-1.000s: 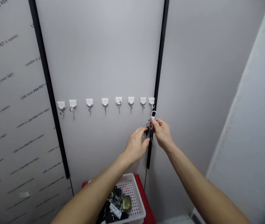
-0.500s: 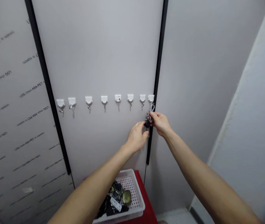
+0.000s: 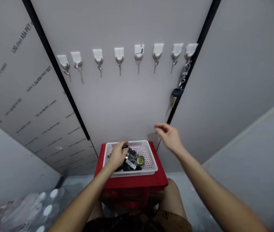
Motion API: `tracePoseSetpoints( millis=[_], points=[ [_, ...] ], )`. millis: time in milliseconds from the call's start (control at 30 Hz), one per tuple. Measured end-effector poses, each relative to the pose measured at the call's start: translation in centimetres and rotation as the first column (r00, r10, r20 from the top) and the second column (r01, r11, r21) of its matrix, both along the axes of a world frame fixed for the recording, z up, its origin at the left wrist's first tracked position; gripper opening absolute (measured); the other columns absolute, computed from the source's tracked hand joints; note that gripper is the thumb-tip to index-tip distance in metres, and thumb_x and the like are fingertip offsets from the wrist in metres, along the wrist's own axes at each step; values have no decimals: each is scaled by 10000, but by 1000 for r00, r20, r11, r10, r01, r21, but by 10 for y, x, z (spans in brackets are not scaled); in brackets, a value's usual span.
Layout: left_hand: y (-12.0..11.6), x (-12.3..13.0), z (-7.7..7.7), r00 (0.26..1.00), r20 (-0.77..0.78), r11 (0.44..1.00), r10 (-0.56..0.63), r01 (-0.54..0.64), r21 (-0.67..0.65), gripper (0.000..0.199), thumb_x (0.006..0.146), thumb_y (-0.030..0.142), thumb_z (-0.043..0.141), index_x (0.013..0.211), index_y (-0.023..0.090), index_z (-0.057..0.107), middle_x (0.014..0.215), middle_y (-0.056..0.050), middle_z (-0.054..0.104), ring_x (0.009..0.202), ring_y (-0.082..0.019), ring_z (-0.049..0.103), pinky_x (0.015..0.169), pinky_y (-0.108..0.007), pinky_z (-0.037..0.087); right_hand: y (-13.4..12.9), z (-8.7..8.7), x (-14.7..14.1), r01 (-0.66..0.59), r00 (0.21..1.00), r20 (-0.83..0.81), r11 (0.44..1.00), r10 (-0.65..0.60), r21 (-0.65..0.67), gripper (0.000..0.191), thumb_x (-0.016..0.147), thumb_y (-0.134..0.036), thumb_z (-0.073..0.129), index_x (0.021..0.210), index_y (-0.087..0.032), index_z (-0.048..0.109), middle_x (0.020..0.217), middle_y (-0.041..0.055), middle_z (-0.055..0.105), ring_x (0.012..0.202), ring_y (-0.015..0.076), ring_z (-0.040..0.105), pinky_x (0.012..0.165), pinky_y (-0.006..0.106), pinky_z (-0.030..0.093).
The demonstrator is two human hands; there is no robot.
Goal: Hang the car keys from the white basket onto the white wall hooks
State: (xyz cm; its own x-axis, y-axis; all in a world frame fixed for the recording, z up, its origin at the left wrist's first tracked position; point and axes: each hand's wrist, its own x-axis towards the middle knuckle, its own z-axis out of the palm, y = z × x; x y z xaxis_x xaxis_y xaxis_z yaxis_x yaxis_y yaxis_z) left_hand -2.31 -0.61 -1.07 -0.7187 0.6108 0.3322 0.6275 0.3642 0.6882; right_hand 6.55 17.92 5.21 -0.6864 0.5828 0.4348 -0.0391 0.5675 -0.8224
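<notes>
My left hand (image 3: 118, 156) is over the left side of a white plastic basket (image 3: 152, 158), thumb and fingers apart. Under and beside it lies a pile of keys and key rings (image 3: 131, 156), with a brass-coloured padlock-like piece (image 3: 140, 160) and a pale label strip (image 3: 130, 164). To the right of the basket, my right hand (image 3: 172, 138) is in the air, fingers loosely curled, thumb apart, nothing visible in it. From the rightmost white hook (image 3: 190, 50) hangs a bunch of keys (image 3: 177, 92) with a metal clip, a black head and a tag or key below.
Several white adhesive hooks (image 3: 119, 54) run in a row across the grey panel (image 3: 127, 103). The basket stands on a red-covered stool or box (image 3: 137, 182) before my knees. Dark strips (image 3: 57, 71) edge the panel. Wrapped bottles (image 3: 47, 209) stand at lower left.
Both hands have let go of the bunch of keys, which now hangs from the rightmost hook. My left hand has come down to the basket; my right hand has dropped lower. The view has tilted down.
</notes>
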Motion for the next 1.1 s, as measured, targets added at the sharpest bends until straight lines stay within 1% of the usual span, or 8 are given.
tracePoseSetpoints(
  millis=[100,267,433,533,633,767,900,1100],
  points=[
    [-12,3,-16,999,-43,1000,-13,13,-9,221,659,134,398,851,166,503,917,-46,521,894,-142,450,806,-300,346,-32,-49,-5,-257,928,288,966,235,40,174,625,-194,428,723,-141,562,689,38,591,635,120,523,624,247,404],
    [-18,-3,-24,993,-1,993,120,-120,21,228,642,124,412,851,164,492,904,-38,513,876,-134,447,794,-286,344,-57,-86,-16,-398,832,489,896,262,198,191,608,-180,462,764,-154,571,759,49,579,709,137,507,666,248,378],
    [-19,-7,-26,976,90,977,199,-190,-102,362,550,125,510,909,158,483,905,-50,522,886,-184,431,783,-320,330,-56,-93,-19,-436,818,522,852,240,291,232,596,-199,501,815,-157,560,810,54,554,776,147,478,706,246,351],
    [-19,-6,-25,979,99,982,180,-173,-75,406,533,98,509,930,176,483,910,-47,529,892,-194,425,789,-328,316,-56,-93,-18,-463,810,531,829,250,315,226,605,-212,502,817,-157,557,811,57,545,785,149,467,710,246,345],
    [-20,-6,-26,972,161,985,169,-170,-12,390,540,90,494,921,179,491,891,-43,535,877,-179,440,780,-314,323,-58,-92,-16,-467,803,543,824,244,321,208,621,-210,491,812,-159,557,799,56,543,766,149,468,700,249,345],
    [-20,-8,-27,911,389,968,137,-207,145,302,597,149,463,898,149,491,786,-27,552,743,-131,497,697,-261,373,-59,-91,-16,-460,805,542,830,241,315,200,638,-195,467,816,-162,553,800,53,545,762,146,471,696,247,345],
    [-19,-10,-27,817,569,896,94,-318,309,289,643,220,424,909,115,470,635,3,527,583,-91,496,592,-214,397,-59,-90,-15,-468,802,547,821,239,328,211,633,-208,476,821,-155,555,801,59,547,767,151,470,701,246,343],
    [-20,-12,-28,769,638,810,-35,-352,469,283,636,250,437,885,121,474,633,13,524,539,-70,495,578,-206,411,-59,-90,-15,-461,798,555,831,234,312,222,656,-243,454,829,-152,561,795,67,557,752,155,483,690,254,346]
  ],
)
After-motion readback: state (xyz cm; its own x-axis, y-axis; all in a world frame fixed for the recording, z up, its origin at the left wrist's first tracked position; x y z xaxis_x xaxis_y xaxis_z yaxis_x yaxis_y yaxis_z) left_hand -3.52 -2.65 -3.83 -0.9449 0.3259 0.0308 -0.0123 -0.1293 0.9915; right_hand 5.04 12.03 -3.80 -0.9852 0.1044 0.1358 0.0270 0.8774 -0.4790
